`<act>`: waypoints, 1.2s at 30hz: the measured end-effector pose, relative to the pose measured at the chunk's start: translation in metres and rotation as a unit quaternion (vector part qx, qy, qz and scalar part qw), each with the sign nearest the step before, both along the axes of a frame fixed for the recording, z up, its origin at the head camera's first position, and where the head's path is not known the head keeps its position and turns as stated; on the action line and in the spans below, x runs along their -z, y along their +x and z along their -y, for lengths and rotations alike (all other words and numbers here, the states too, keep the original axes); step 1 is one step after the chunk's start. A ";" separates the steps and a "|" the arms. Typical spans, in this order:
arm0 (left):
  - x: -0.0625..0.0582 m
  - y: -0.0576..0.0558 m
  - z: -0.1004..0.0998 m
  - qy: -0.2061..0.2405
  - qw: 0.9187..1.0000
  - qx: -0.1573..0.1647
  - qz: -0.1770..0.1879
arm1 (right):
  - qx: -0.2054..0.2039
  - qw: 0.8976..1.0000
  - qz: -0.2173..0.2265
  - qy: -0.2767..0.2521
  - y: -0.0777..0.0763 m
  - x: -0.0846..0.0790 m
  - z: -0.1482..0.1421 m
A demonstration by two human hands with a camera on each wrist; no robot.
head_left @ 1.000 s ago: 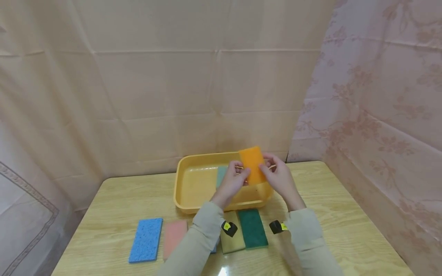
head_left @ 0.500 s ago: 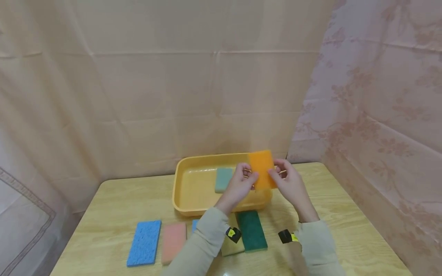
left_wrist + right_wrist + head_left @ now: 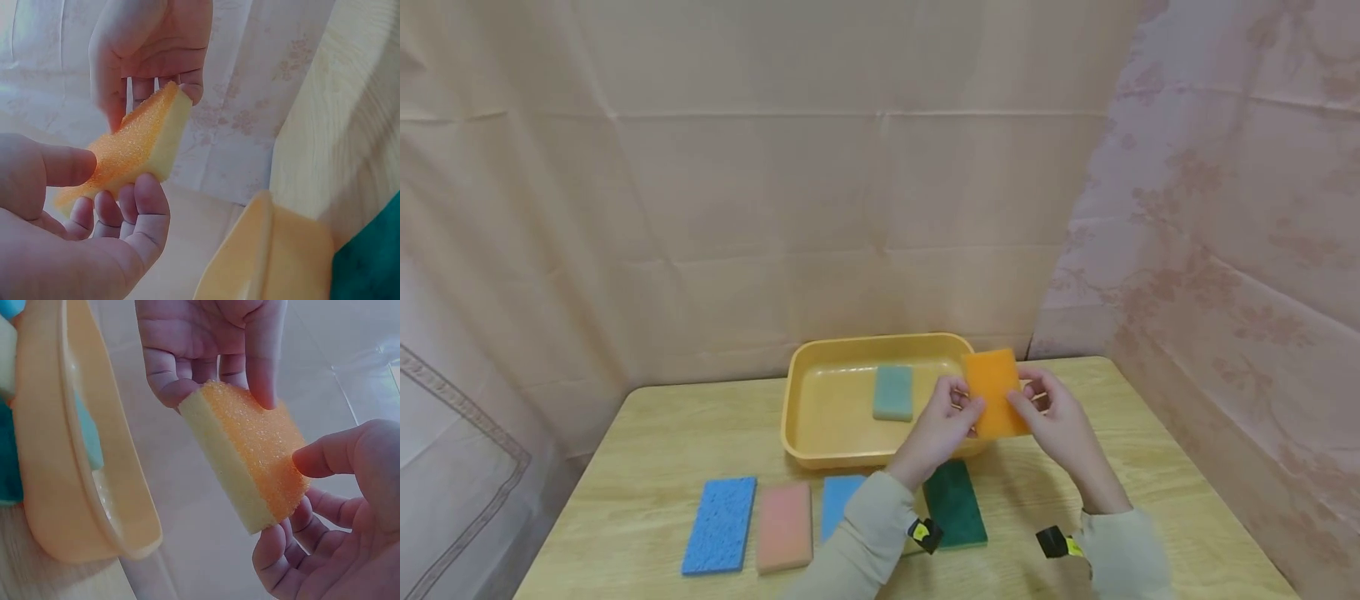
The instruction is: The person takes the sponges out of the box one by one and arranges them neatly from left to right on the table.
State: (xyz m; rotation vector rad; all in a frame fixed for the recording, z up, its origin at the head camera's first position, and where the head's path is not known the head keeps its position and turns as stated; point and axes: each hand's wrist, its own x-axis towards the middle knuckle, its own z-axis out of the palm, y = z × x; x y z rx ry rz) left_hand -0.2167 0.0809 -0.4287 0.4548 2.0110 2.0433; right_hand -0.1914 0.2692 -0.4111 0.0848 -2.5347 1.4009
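Observation:
An orange-faced sponge [image 3: 994, 392] with a pale yellow foam side [image 3: 228, 465] is held up over the right end of the yellow tray [image 3: 835, 457]. My left hand [image 3: 942, 425] pinches its left edge, thumb on the orange face and fingers behind. On the opposite edge my right hand [image 3: 1060, 421] pinches it the same way. In the left wrist view the sponge [image 3: 134, 150] is tilted between both hands. A light green sponge [image 3: 892, 392] lies inside the tray.
In front of the tray lie a blue sponge [image 3: 719, 525], a pink sponge [image 3: 784, 527], a second blue sponge [image 3: 837, 500] partly behind the left sleeve, and a dark green scouring sponge [image 3: 955, 504]. Curtains [image 3: 880, 208] hang behind the wooden table [image 3: 700, 433].
Both hands have moved to the right and a little nearer with the orange sponge between them. The light green sponge in the tray has come fully into sight.

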 end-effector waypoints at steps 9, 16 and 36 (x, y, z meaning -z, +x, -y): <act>0.006 0.009 -0.008 0.007 1.000 0.015 0.004 | -0.011 1.000 0.005 0.017 0.009 0.003 -0.014; 0.013 0.023 -0.012 -0.002 1.000 0.020 0.018 | -0.025 0.999 0.027 0.013 0.021 0.008 -0.023; 0.026 0.036 -0.025 -0.003 0.999 0.027 0.043 | -0.059 0.996 0.066 -0.019 0.026 0.026 -0.045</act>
